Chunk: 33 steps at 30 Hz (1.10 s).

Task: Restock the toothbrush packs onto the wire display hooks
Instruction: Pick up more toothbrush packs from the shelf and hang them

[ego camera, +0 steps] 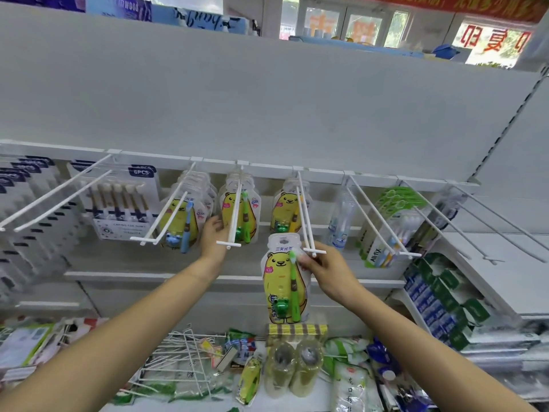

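White shelving back panel [267,108] across the upper view, with a rail [178,159] carrying a row of wire display hooks [306,209]. At 9 o'clock, six-piece brush cards [121,203] hanging behind two bare hooks. At centre, three hooks loaded with yellow bear toothbrush packs: blue brush [185,221], green brush [240,215], orange brush [289,209]. At 3 o'clock, more brush packs [386,230] on hooks, and stacked green-and-blue boxes [439,295] lower down. At 6 o'clock, a lower shelf [309,394] heaped with loose wire hooks [184,358], bagged goods and two tape rolls [292,367].

Left hand [212,233] raised just left of centre, fingers curled against the edge of the green-brush packs on the middle hook. Right hand [323,266] at centre, fingers pinching the upper right edge of a bear toothbrush pack [283,281], hanging upright just beside and below the crossbar tip of the orange-brush hook, not threaded on it.
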Tool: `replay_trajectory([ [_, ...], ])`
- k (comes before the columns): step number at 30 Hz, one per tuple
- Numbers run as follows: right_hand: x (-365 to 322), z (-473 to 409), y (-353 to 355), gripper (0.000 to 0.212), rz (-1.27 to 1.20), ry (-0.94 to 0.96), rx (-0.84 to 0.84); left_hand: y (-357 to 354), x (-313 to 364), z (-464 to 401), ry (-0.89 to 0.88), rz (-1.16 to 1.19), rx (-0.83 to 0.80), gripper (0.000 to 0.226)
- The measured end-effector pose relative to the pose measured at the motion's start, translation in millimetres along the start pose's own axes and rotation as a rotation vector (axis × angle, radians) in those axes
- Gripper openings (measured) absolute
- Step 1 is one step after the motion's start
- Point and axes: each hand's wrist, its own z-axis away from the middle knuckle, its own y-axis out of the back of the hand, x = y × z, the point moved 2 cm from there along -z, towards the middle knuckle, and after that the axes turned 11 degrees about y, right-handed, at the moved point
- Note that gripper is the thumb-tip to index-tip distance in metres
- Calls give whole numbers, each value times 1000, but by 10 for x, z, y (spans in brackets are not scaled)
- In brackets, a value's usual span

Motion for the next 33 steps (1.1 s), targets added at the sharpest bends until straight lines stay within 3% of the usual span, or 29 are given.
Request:
replay_trajectory([
  [3, -14, -22, -124, 11, -27, 14, 16, 113, -214, 12, 30, -97, 5, 47],
  [5, -26, -39, -227, 18, -53, 24, -11, 187, -342, 110, 60, -90, -37, 41],
  [8, -87, -53, -352, 13, -63, 50, -39, 342, -431, 358, 123, -64, -303, 39],
  [11, -203, -42, -432, 9, -59, 88, -35, 537, -451, 631, 56, -173, -560, 41],
  [15, -449, 53, -535, 23, -58, 130, -43, 681, -565, 830, -66, -352, -806, 33],
  [19, -596, 207, -628, 21, -63, 182, -52, 787, -630, 968, -119, -350, -797, 18],
  [28, -867, 315, -650, 10, -137, 245, 34, 965, -428, 1155, -204, -309, -750, 21],
  [33, -891, 224, -716, 17, -137, 204, 81, 995, -431, 1108, -186, -272, -732, 19],
])
